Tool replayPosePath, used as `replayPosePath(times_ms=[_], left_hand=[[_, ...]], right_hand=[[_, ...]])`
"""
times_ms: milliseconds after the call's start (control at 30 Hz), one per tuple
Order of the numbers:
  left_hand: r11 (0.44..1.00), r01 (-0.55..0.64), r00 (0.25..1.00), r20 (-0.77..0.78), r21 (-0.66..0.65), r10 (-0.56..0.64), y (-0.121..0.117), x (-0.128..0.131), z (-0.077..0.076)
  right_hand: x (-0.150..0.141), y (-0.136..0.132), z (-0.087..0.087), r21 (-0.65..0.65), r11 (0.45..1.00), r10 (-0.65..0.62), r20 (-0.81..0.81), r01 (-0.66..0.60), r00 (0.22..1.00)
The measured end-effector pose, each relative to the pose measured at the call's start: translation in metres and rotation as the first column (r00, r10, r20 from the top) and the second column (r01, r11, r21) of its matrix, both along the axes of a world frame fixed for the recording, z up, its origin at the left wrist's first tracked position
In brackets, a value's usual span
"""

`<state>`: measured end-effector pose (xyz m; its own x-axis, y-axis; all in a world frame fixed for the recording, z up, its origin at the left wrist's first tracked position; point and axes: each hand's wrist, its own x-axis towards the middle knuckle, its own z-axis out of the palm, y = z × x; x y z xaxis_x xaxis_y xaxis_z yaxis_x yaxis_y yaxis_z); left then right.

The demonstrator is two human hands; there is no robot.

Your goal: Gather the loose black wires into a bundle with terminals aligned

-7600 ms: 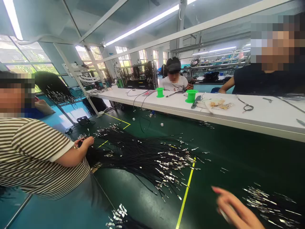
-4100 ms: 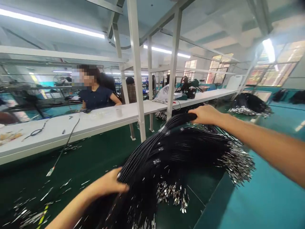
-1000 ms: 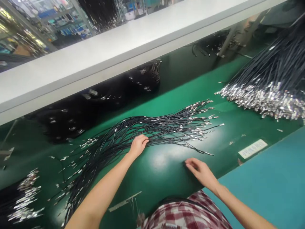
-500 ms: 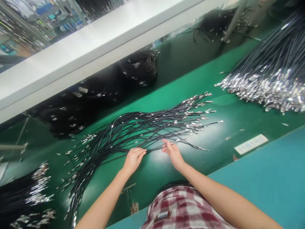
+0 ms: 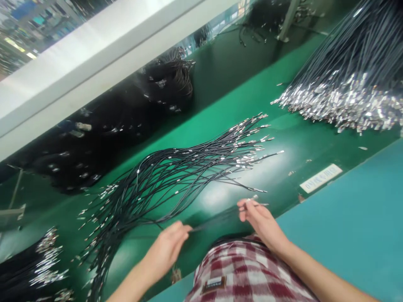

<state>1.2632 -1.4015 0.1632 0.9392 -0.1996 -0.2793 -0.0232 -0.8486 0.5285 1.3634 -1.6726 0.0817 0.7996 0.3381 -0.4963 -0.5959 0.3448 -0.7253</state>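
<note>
Green tabletop (image 5: 220, 111) carried black cables (image 5: 151, 165); near the checked shirt (image 5: 242, 268), the left hand (image 5: 168, 243) and right hand (image 5: 257, 216) pinched thin dark strands (image 5: 215, 219) stretched between them, their number too blurred to tell.

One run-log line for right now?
left grip: shut on black cables | right grip: near their silvery ends | loose bunch: spread on green tabletop | held count: blurred, unclear

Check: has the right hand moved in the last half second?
Yes: the right hand has moved rightward, closer to the white label and to the near edge of the green table.
</note>
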Motion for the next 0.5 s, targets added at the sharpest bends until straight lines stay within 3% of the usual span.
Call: replayPosePath(times_ms=[67, 133, 200, 267, 333, 400, 467, 500], left_hand=[[0.999, 0.021, 0.993, -0.118, -0.03, -0.024, -0.027, -0.02, -0.007], [0.996, 0.091, 0.958, -0.272, -0.007, -0.09, -0.05, -0.024, -0.026], [0.972, 0.23, 0.908, -0.368, 0.044, -0.198, -0.06, -0.008, -0.046], [0.947, 0.303, 0.912, -0.321, 0.106, -0.256, -0.059, 0.026, -0.057], [0.959, 0.193, 0.976, -0.137, 0.209, -0.167, -0.053, 0.069, -0.06], [0.936, -0.043, 0.999, 0.006, 0.349, 0.044, -0.05, 0.107, -0.061], [0.881, -0.189, 0.975, -0.025, 0.433, 0.221, -0.052, 0.131, -0.066], [0.889, -0.214, 0.959, -0.086, 0.406, 0.27, -0.056, 0.134, -0.07]], right_hand=[[-0.012, -0.019, -0.006, -0.055, 0.998, -0.017, -0.068, 0.013, 0.998], [-0.018, -0.029, -0.017, -0.061, 0.998, -0.035, -0.188, 0.024, 0.982], [-0.018, -0.031, -0.029, -0.038, 0.999, -0.023, -0.267, 0.014, 0.963], [-0.015, -0.029, -0.035, -0.044, 0.999, -0.003, -0.257, -0.009, 0.966], [-0.011, -0.025, -0.035, -0.119, 0.992, 0.023, -0.188, -0.046, 0.982], [-0.007, -0.02, -0.03, -0.19, 0.977, 0.072, -0.11, -0.092, 0.991], [-0.004, -0.013, -0.024, -0.185, 0.979, 0.08, -0.065, -0.09, 0.995], [-0.003, -0.01, -0.022, -0.14, 0.988, 0.059, -0.078, -0.069, 0.995]])
